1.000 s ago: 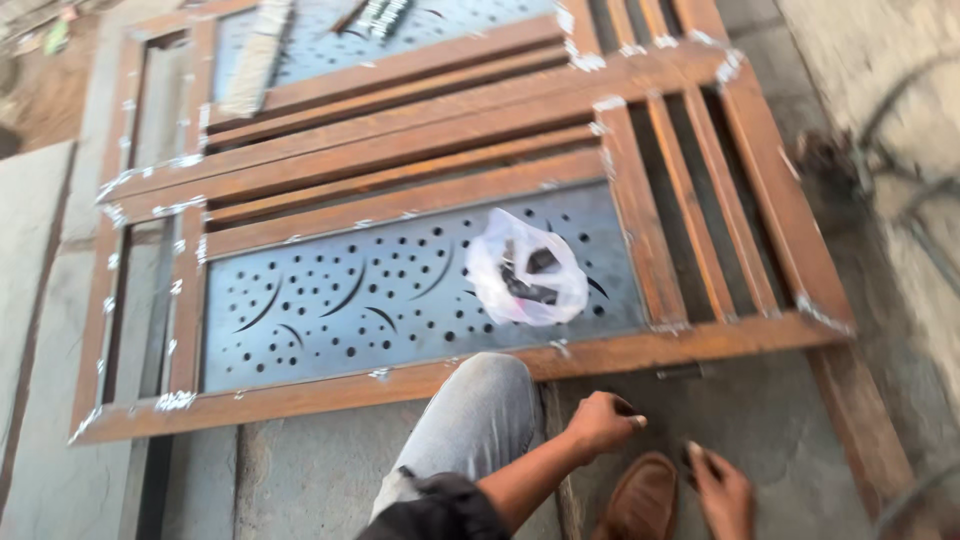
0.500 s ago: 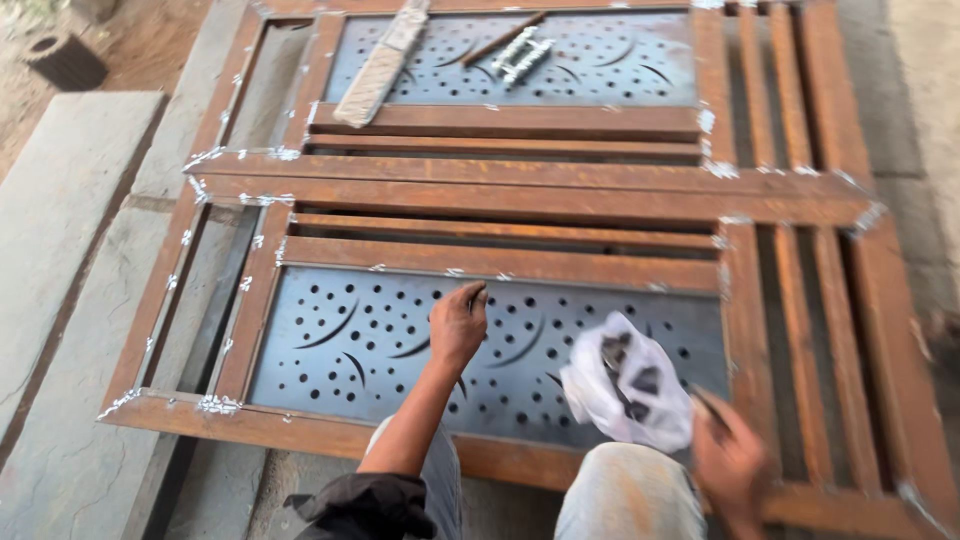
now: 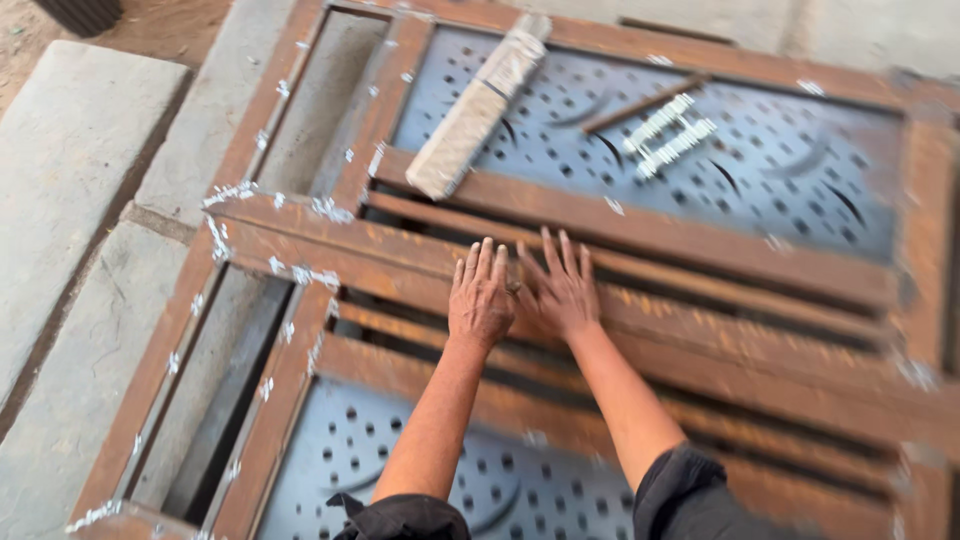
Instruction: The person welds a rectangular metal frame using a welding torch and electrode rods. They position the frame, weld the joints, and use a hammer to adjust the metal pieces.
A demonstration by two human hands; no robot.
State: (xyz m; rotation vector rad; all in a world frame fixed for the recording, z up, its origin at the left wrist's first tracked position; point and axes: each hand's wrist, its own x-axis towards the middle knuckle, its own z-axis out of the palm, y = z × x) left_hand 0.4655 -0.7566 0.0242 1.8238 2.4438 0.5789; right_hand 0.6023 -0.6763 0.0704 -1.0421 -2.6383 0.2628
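Left hand (image 3: 482, 300) and right hand (image 3: 560, 290), fingers spread, press flat on rusty brown steel gate frame (image 3: 700, 340); wrapped flat bar (image 3: 478, 105) at 12 o'clock.

Your rusty metal gate frame (image 3: 640, 235) lies flat on the concrete floor (image 3: 70, 200). Near its far edge rest a wrapped bar (image 3: 478, 105) and a hinge (image 3: 668, 132).

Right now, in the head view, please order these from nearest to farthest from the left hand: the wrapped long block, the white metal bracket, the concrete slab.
From the left hand:
1. Wrapped long block, above it, lying on the frame.
2. White metal bracket, upper right, on the perforated panel.
3. Concrete slab, far left, outside the frame.
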